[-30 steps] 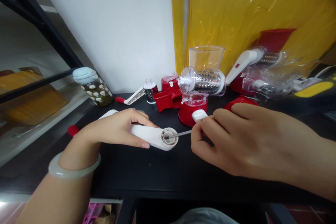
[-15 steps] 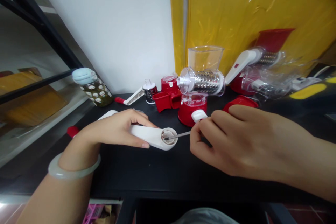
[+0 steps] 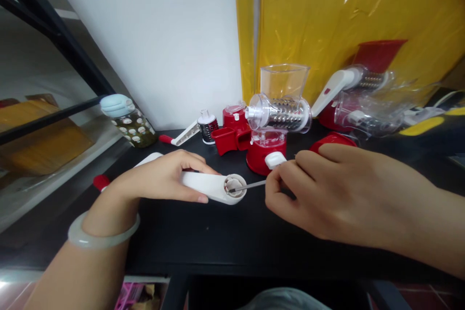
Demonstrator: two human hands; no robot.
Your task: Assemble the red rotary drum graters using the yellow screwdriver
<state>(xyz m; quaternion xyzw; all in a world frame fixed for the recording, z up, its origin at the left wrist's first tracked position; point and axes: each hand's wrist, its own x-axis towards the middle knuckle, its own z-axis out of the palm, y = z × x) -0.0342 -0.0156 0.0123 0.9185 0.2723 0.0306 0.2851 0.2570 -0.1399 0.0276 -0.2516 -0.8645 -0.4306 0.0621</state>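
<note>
My left hand [image 3: 170, 177] is wrapped over a white crank handle [image 3: 205, 185] from a rotary grater, thumb on the near side. The crank's round socket end [image 3: 235, 188] faces up and to the right, with a ribbed hollow inside. My right hand [image 3: 327, 189] pinches a screwdriver [image 3: 254, 184], of which only the thin metal shaft and dark tip show; its handle is hidden in my fingers. The tip rests inside the socket. Behind my right hand stands a rotary grater [image 3: 283, 116] with a clear hopper, steel drum and red base.
Grater parts lie at the back: a small drum [image 3: 208, 128], another crank [image 3: 187, 134] and red pieces [image 3: 225, 140]. A patterned bottle [image 3: 132, 123] stands at left. A red knob [image 3: 100, 182] lies by my left wrist. Another grater [image 3: 374, 58] and clear plastic sit at right.
The socket end of the crank has tipped up slightly. My right hand has shifted a little to the right, with the screwdriver tip still in the socket.
</note>
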